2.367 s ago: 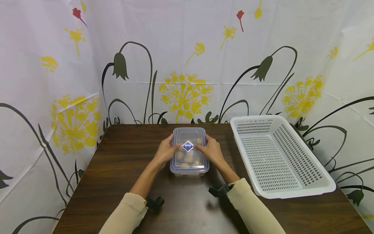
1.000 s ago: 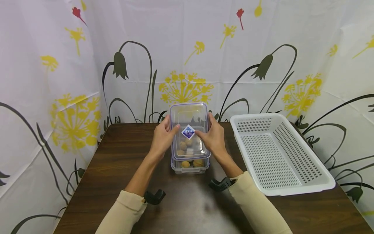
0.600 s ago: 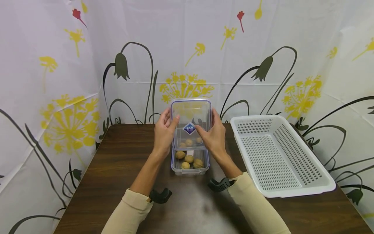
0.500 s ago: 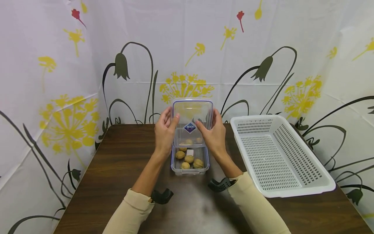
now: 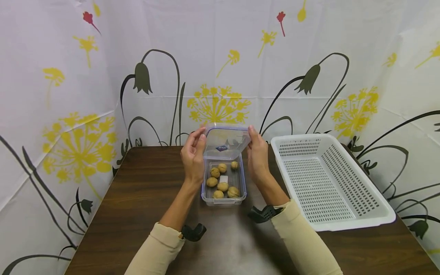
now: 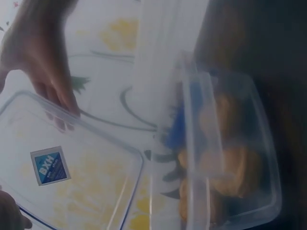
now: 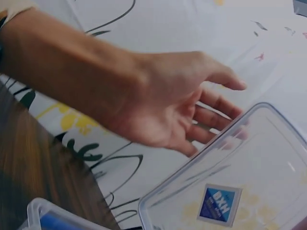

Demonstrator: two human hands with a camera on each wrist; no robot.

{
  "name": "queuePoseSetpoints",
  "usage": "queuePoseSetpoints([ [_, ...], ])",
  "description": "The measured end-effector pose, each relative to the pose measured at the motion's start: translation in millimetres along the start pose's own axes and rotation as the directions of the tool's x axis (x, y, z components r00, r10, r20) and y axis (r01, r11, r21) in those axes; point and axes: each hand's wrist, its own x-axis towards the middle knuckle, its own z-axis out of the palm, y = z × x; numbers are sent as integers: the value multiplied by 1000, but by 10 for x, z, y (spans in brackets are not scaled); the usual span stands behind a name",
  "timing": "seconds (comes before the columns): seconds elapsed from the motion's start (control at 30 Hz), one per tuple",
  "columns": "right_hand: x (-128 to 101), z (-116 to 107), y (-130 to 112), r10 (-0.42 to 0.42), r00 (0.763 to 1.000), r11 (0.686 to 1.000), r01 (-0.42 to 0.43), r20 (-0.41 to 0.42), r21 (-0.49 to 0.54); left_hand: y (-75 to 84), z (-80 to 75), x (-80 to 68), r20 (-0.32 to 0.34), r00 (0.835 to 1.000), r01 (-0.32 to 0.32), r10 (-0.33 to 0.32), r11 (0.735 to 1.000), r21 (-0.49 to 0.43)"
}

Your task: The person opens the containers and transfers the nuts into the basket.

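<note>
The opening was done: the container [image 5: 224, 202] stood uncovered on the table [image 5: 144, 191], walnuts [image 5: 233, 192] inside. Left hand [image 5: 193, 158] pinched the lid [image 5: 214, 147]; right hand [image 5: 258, 157], thumb clear, rested loose fingers behind it. The lid, tilted above the container's far end, was not yet set down.

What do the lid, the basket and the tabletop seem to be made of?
The lid: probably clear, glossy plastic; the backdrop shows through it. The basket: likely smooth white molded plastic, with regular perforations. The tabletop: wood grain, soft sheen; solid wood or laminate, I can't tell.
</note>
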Motion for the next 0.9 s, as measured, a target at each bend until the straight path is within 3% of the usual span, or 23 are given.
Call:
queuePoseSetpoints([
  [0.2,13,-5,-24,90,995,990,-84,-52,115,-60,-17,-24,28,996,-78,79,996,-34],
  [0.4,28,25,-5,107,990,972,-85,-93,218,-56,-19,-13,45,994,-98,100,993,-59],
  [0.5,7,33,9,91,993,969,-70,-78,237,-34,-27,-4,72,996,-54,57,998,-31],
  [0.67,-75,26,57,33,999,988,-33,4,152,-13,-51,12,130,990,58,-56,998,-11],
  [0.8,-117,18,131,-34,997,997,29,66,73,10,-67,29,178,969,187,-174,980,-62],
  [0.9,-133,15,186,-67,992,998,64,108,29,25,-87,42,200,948,263,-250,964,-42],
])
